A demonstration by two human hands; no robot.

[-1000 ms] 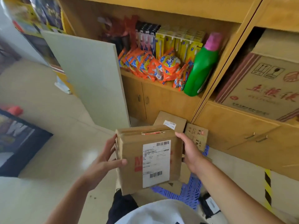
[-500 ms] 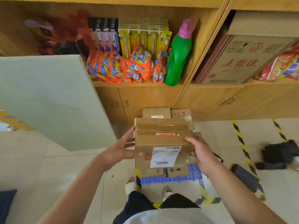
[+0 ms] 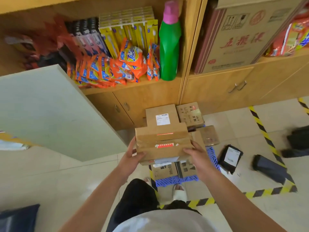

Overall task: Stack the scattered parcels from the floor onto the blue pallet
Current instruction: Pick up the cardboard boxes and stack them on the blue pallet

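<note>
Tiled floor (image 3: pixel 50 173) below wooden shelves: left hand (image 3: pixel 132 156) and right hand (image 3: pixel 199 156) clamp a cardboard box (image 3: pixel 163 144) level above the blue pallet (image 3: pixel 175 180), probably for flat stacking.

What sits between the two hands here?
The taped cardboard box fills the stretch between the left hand and the right hand, gripped at both ends above the blue pallet, in the head view.

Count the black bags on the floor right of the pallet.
3: one with a white label beside the blue pallet, one plain further right, and one at the right edge, blurred. More may lie out of view.
</note>
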